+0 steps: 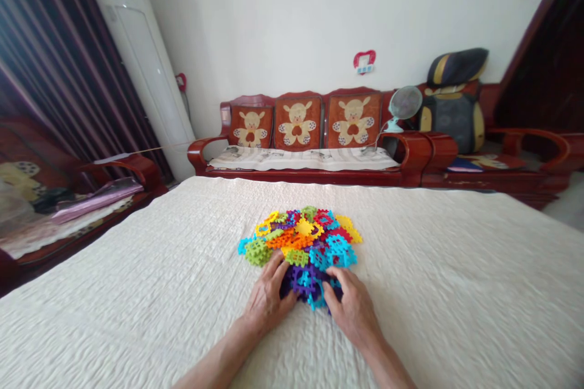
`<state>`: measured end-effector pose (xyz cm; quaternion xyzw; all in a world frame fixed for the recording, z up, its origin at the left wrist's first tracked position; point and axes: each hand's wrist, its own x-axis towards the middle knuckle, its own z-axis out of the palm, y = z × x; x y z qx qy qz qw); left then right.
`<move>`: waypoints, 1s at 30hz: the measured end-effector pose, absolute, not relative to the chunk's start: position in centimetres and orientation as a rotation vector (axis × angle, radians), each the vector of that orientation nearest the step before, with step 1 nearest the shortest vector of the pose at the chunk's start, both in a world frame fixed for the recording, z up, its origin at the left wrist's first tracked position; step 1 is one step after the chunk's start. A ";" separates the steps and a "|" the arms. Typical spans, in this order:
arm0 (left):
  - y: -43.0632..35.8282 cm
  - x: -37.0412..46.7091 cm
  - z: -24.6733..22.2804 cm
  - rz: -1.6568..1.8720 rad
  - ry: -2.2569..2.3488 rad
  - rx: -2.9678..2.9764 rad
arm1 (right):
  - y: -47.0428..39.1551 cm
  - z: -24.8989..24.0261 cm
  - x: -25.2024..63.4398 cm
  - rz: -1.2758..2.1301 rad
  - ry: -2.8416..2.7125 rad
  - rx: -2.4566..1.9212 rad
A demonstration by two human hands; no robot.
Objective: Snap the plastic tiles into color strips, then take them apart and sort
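My left hand (270,296) and right hand (353,299), both spread, flank the purple interlocking plastic tiles (305,280), apparently to keep them gathered.

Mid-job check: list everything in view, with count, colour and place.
Pieces: many, mixed colours, heaped on cover
Cover: one, off-white, foreground
Sofa: one, red-brown, behind cover
Bear cushions: at least four, brown and cream, three on sofa, one far left
Fan: one, pale, sofa's right end
Chairs: two, red-brown, either side
Backrest pad: one, black and tan, right chair
Tall unit: one, white, back left
Curtain: dark purple, far left
Wall fittings: two, red-edged, back wall
Left hand: one, bare, heap's left
Right hand: one, bare, heap's right
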<state>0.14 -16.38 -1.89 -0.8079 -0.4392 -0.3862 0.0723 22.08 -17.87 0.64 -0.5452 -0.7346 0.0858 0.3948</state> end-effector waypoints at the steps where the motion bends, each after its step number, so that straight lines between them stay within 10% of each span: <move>1: -16.4 0.1 -2.0 -1.166 -1.325 -2.423 | -17.8 0.6 22.1 0.211 -1.862 -1.386; 30: -16.3 0.5 -1.4 -1.158 -1.361 -2.429 | -17.6 0.4 21.9 0.151 -1.862 -1.379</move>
